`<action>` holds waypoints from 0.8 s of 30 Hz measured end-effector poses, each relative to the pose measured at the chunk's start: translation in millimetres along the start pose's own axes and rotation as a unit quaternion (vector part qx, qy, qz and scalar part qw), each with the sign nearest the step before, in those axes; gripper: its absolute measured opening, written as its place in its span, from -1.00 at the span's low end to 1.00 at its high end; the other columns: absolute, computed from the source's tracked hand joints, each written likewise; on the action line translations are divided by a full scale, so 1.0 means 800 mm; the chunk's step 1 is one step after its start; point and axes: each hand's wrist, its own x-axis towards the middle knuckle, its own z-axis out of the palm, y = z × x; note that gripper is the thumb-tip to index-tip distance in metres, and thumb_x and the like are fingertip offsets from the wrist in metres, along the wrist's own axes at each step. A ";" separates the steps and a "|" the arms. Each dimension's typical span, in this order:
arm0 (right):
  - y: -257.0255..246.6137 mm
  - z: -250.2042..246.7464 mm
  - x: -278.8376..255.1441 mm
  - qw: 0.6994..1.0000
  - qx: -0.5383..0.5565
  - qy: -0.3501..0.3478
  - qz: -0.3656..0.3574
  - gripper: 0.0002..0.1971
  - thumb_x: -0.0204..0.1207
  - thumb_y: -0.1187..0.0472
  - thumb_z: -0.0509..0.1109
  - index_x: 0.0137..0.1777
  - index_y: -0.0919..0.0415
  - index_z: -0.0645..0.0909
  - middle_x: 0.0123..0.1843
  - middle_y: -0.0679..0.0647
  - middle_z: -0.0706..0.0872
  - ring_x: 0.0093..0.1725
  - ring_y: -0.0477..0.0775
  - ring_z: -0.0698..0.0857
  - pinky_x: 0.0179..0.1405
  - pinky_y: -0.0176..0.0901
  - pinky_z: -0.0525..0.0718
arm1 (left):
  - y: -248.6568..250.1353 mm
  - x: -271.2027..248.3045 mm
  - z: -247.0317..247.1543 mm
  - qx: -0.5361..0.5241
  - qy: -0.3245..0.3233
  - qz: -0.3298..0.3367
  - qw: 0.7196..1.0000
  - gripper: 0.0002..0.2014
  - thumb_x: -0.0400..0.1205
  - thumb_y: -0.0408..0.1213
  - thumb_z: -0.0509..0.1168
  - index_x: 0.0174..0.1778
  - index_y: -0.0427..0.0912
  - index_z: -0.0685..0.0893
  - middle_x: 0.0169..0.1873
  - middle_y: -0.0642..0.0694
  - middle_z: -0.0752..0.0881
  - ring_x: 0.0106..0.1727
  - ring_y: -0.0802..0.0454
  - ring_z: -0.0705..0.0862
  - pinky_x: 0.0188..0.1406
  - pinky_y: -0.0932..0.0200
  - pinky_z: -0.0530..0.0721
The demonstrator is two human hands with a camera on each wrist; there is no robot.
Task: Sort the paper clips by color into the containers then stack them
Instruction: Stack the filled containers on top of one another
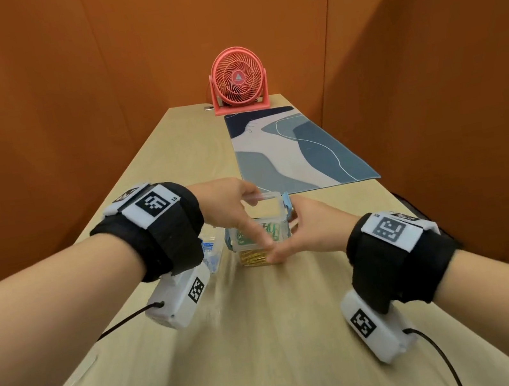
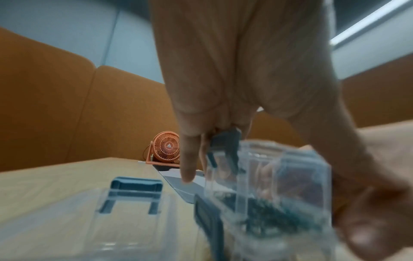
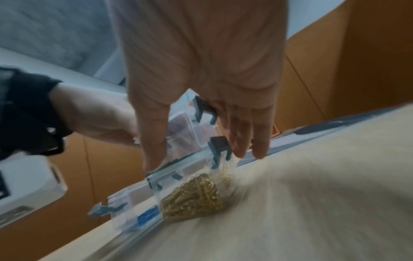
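A clear container of green clips (image 1: 262, 225) is on top of a clear container of gold clips (image 1: 254, 258) at mid-table. My left hand (image 1: 243, 215) grips the green one from its left and top, fingers over the rim and thumb down its front. My right hand (image 1: 287, 237) holds the gold one, thumb at its front and fingers behind its right side. The right wrist view shows the gold clips (image 3: 194, 197) under my thumb (image 3: 154, 141), with the upper box (image 3: 185, 127) tilted above. Whether the upper box is seated I cannot tell. The left wrist view shows it blurred (image 2: 279, 185).
A third clear container with blue clips (image 1: 212, 250) stands just left of the stack, its lid and blue latch (image 2: 134, 194) close under my left wrist. A blue patterned mat (image 1: 289, 150) lies beyond, and a pink fan (image 1: 238, 81) stands at the far end. Orange walls enclose the table (image 1: 271, 341).
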 end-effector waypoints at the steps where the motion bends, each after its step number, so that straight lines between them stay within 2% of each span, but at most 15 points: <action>1: -0.001 -0.001 0.002 1.000 0.025 0.019 0.002 -0.33 0.13 0.08 0.69 0.23 0.12 0.49 0.05 -0.02 0.69 0.03 0.01 0.69 0.04 -0.13 0.70 | 0.004 -0.004 -0.003 -0.014 -0.015 -0.005 1.000 -0.19 0.31 0.21 0.47 0.45 -0.04 0.43 0.35 0.08 0.56 0.31 0.07 0.55 0.27 0.15 0.54; 3: 0.001 -0.005 0.004 0.998 0.056 0.041 0.005 -0.40 0.15 0.13 0.69 0.18 0.14 0.53 0.06 0.02 0.71 0.03 0.01 0.70 0.04 -0.11 0.70 | 0.011 -0.009 -0.006 -0.028 0.000 -0.034 0.999 -0.28 0.39 0.41 0.20 0.28 -0.06 0.57 0.14 0.03 0.69 0.12 0.05 0.66 0.15 0.15 0.59; 5: 0.005 -0.010 0.004 0.998 0.059 0.036 0.005 -0.42 0.15 0.16 0.69 0.18 0.15 0.58 0.10 0.03 0.73 0.05 0.01 0.72 0.09 -0.13 0.70 | 0.012 -0.008 -0.007 -0.032 0.046 -0.090 0.994 -0.40 0.52 0.36 0.08 -0.03 -0.13 0.67 -0.17 -0.01 0.75 -0.13 0.07 0.70 -0.12 0.21 0.61; 6: 0.007 -0.011 0.005 0.998 0.054 0.032 0.008 -0.41 0.14 0.16 0.70 0.18 0.15 0.59 0.11 0.04 0.74 0.05 0.00 0.73 0.11 -0.13 0.70 | 0.010 -0.005 -0.006 -0.039 0.059 -0.113 0.991 -0.47 0.59 0.26 0.12 -0.12 -0.18 0.68 -0.23 -0.03 0.77 -0.16 0.05 0.73 -0.12 0.17 0.65; 8: 0.009 -0.014 0.004 0.998 0.046 0.029 0.013 -0.42 0.13 0.16 0.70 0.18 0.14 0.61 0.09 0.03 0.75 0.05 -0.01 0.73 0.10 -0.16 0.70 | 0.003 0.002 -0.004 -0.056 0.062 -0.139 0.987 -0.60 0.61 0.05 0.25 -0.12 -0.28 0.71 -0.17 -0.12 0.82 -0.07 -0.02 0.79 0.10 0.04 0.72; 9: 0.010 -0.014 0.004 0.998 0.046 0.028 0.014 -0.43 0.14 0.16 0.70 0.17 0.13 0.61 0.09 0.03 0.74 0.05 0.00 0.72 0.09 -0.17 0.69 | 0.002 0.004 -0.004 -0.069 0.065 -0.149 0.984 -0.65 0.60 -0.01 0.30 -0.12 -0.29 0.72 -0.17 -0.14 0.83 -0.08 -0.02 0.80 0.13 0.03 0.72; 11: 0.011 -0.013 0.005 0.998 0.053 0.031 0.011 -0.43 0.13 0.16 0.70 0.17 0.13 0.62 0.09 0.03 0.75 0.06 0.01 0.73 0.09 -0.17 0.70 | 0.002 0.005 -0.004 -0.096 0.073 -0.172 0.978 -0.71 0.59 -0.08 0.34 -0.18 -0.30 0.66 -0.26 -0.15 0.79 -0.23 0.00 0.79 -0.03 0.13 0.75; 13: 0.014 -0.011 0.006 0.998 0.056 0.038 0.006 -0.43 0.12 0.15 0.71 0.16 0.11 0.62 0.09 0.03 0.76 0.05 0.02 0.74 0.10 -0.14 0.72 | 0.005 0.005 -0.004 -0.132 0.050 -0.203 0.969 -0.68 0.60 -0.12 0.34 -0.08 -0.37 0.62 -0.23 -0.23 0.76 -0.21 -0.06 0.78 -0.08 0.14 0.76; 15: 0.017 -0.008 0.007 0.998 0.056 0.041 0.001 -0.43 0.10 0.13 0.71 0.14 0.10 0.62 0.08 0.03 0.77 0.05 0.03 0.75 0.12 -0.08 0.74 | 0.006 0.006 0.000 -0.165 0.006 -0.228 0.959 -0.59 0.62 -0.13 0.31 0.15 -0.46 0.55 -0.05 -0.34 0.74 -0.12 -0.15 0.77 -0.04 0.10 0.75; 17: 0.018 -0.008 0.008 0.998 0.054 0.039 -0.003 -0.44 0.10 0.12 0.71 0.13 0.09 0.62 0.08 0.03 0.76 0.03 0.03 0.76 0.10 -0.09 0.74 | 0.009 0.007 0.003 -0.167 -0.018 -0.247 0.954 -0.47 0.63 -0.07 0.28 0.31 -0.48 0.47 0.12 -0.42 0.68 -0.10 -0.19 0.76 -0.03 0.05 0.75; 20: 0.019 -0.008 0.009 0.998 0.050 0.039 -0.008 -0.43 0.12 0.13 0.70 0.16 0.10 0.62 0.08 0.04 0.75 0.00 0.00 0.76 0.02 -0.19 0.74 | 0.010 0.009 0.007 -0.125 -0.029 -0.252 0.959 -0.39 0.63 0.05 0.23 0.37 -0.43 0.43 0.24 -0.39 0.61 0.14 -0.24 0.71 0.25 -0.06 0.65; 21: 0.019 -0.008 0.009 0.998 0.048 0.039 -0.009 -0.43 0.12 0.12 0.70 0.16 0.09 0.62 0.08 0.04 0.75 0.01 0.00 0.76 0.03 -0.18 0.74 | 0.009 0.010 0.008 -0.121 -0.033 -0.253 0.959 -0.38 0.63 0.07 0.23 0.37 -0.42 0.44 0.26 -0.39 0.61 0.18 -0.24 0.70 0.29 -0.06 0.63; 24: 0.020 -0.008 0.011 0.998 0.046 0.037 -0.009 -0.41 0.11 0.09 0.70 0.17 0.08 0.62 0.08 0.02 0.76 0.04 0.02 0.75 0.12 -0.07 0.74 | 0.002 0.013 0.011 -0.167 -0.053 -0.260 0.950 -0.35 0.58 0.03 0.32 0.32 -0.51 0.44 0.17 -0.42 0.65 0.02 -0.22 0.74 0.12 0.01 0.71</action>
